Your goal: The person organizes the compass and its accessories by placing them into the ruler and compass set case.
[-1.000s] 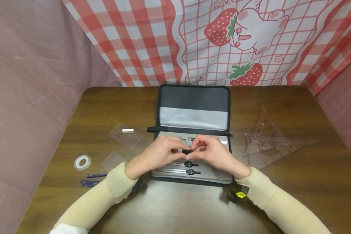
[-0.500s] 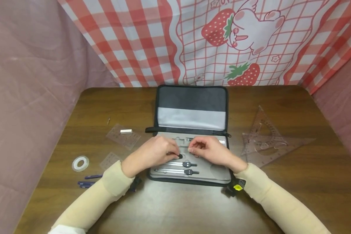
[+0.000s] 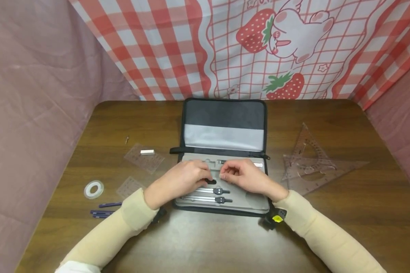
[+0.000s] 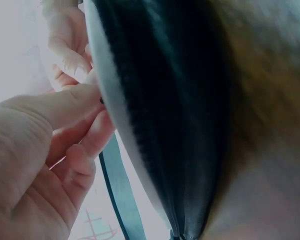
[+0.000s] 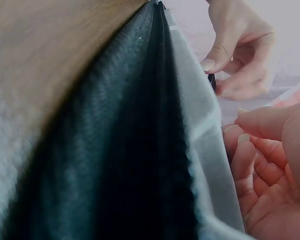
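Observation:
My left hand [image 3: 186, 176] pinches a small black piece [image 3: 210, 182] between thumb and fingers, low at the grey tray [image 3: 240, 203] of an open zip case [image 3: 224, 113]. In the right wrist view the black piece [image 5: 212, 80] shows as a dark bit between the left thumb and fingers; its exact kind cannot be made out. Just to the right, my right hand [image 3: 249, 175] hovers over the tray, fingers loosely curled with nothing visible in them. Nearer the front lie two metal compasses with black heads, one [image 3: 219, 191] above the other [image 3: 222, 200].
Left of the case are a white eraser [image 3: 147, 152] on a clear template [image 3: 136, 157], another clear template [image 3: 130, 185], a white ring-shaped roll [image 3: 93, 189], dark blue pencils [image 3: 100, 213] and a tiny metal piece [image 3: 127, 139]. Overlapping clear set squares [image 3: 319, 170] lie right.
Both hands were together at the black piece a second ago. They have since parted; the left hand has brought the piece down to the tray while the right hand stays close by.

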Tool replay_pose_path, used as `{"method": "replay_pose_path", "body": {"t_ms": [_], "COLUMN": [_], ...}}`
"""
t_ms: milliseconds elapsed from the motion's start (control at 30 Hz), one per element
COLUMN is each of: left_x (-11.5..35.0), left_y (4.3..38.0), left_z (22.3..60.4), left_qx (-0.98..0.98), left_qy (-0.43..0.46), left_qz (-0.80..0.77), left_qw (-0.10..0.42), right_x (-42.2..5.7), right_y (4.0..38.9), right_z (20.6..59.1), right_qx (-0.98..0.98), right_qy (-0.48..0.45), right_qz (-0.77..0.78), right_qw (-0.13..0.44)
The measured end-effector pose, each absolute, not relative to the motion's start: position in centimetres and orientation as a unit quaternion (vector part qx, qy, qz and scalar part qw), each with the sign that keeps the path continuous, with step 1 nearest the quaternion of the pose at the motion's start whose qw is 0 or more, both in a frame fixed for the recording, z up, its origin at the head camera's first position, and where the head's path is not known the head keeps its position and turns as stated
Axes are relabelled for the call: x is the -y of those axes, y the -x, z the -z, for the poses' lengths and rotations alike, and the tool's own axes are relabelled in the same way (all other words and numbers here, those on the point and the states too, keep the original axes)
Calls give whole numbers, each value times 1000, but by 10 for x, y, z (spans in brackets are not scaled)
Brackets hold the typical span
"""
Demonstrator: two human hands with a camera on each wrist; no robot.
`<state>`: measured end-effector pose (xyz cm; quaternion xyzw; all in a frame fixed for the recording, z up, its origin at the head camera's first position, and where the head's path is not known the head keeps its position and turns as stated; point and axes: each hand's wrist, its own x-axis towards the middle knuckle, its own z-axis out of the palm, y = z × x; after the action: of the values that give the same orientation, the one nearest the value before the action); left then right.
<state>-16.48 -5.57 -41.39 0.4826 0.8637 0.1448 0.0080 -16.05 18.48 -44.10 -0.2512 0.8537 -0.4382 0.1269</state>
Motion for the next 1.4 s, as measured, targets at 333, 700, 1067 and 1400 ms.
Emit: {"method": "replay_pose_path", "body": {"t_ms": [333,700,1067,1400], "left_x": [60,71,68,63], "left_y": [167,166,164,162], "left_z": [411,405,406,411], "left_qx": [-866,-854,-847,-837], "left_qy": [-476,-515,-524,-542], "left_qz": [-150,-76,-87,-68], "left_qw": [14,3,-26,-42], "right_x": [-185,-188,-190,-189], "right_y": [162,163,162,162], "right_z": [440,440,441,439], "right_qx": [-849,-846,-845,-849], "right_qy": [269,293,294,289], "right_qz": [435,423,425,421], "right_qw": [129,138,136,138]}}
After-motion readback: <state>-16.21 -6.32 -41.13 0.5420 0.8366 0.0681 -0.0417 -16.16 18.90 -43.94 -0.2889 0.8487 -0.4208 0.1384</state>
